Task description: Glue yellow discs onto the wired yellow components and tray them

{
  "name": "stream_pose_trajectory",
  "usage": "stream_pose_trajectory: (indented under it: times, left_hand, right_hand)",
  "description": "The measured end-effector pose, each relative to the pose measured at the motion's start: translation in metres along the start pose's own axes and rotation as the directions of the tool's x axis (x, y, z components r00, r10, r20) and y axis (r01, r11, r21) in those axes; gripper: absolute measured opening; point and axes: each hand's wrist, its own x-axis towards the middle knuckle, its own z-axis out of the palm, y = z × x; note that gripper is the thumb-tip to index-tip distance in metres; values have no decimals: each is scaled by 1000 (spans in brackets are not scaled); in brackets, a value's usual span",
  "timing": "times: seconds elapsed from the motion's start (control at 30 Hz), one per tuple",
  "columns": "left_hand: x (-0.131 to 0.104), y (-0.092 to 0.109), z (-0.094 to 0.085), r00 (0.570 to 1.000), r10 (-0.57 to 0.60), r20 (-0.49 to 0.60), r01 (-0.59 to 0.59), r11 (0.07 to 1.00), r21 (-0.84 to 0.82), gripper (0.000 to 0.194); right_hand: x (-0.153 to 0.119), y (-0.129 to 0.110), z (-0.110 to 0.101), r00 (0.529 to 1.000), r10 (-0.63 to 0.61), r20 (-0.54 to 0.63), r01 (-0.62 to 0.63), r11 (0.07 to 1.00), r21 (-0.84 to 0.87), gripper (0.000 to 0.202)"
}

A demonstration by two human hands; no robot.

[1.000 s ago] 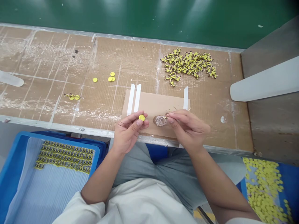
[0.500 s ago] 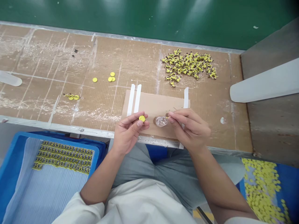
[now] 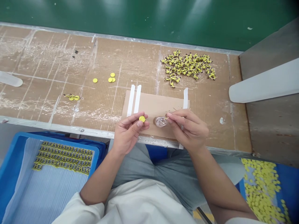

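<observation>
My left hand point(image 3: 128, 132) pinches a round yellow disc point(image 3: 142, 119) between thumb and fingers, its flat face turned up. Opposite it, my right hand point(image 3: 190, 129) is closed on a small yellow-and-brown figure point(image 3: 166, 118), mostly hidden by the fingertips. Between the hands stands a small clear glass dish point(image 3: 160, 121), and the figure is at its right rim; whether it touches the dish I cannot tell. Under the dish lies a cardboard sheet point(image 3: 154, 102) with strips of white tape.
A pile of small yellow-and-brown figures point(image 3: 190, 66) lies at the back right. Loose yellow discs point(image 3: 111, 79) are left of the sheet. A blue crate point(image 3: 93, 168) at lower left holds rows of assembled pieces; many yellow discs point(image 3: 261, 189) fill a container at lower right.
My right hand has shifted slightly left, bringing the small figure closer to the glass dish. My left hand keeps its hold on the disc, almost still.
</observation>
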Motion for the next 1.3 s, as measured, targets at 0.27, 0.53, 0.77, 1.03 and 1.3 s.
stream_pose_trajectory:
  times: [0.27, 0.53, 0.77, 1.03, 1.3]
  left_hand:
    - [-4, -1, 0, 999, 35, 12, -35, 999, -29, 26]
    - [-17, -3, 11, 997, -42, -59, 37, 995, -93, 23]
    - [-23, -5, 23, 990, -133, -38, 128, 986, -108, 25]
    - [-34, -11, 39, 978, -195, 77, 204, 968, -148, 23]
    - [-44, -12, 55, 983, -143, 112, 159, 976, -151, 21]
  right_hand:
    - [-1, -7, 0, 963, 241, -124, -224, 965, 134, 23]
    - [-2, -9, 2, 848, 510, -143, -440, 829, 345, 15]
    - [-2, -10, 0, 832, 543, -114, -442, 773, 455, 16]
    - [1, -50, -8, 875, 474, -100, -333, 739, 586, 23]
    - [-3, -69, -7, 896, 438, -66, -320, 743, 588, 27]
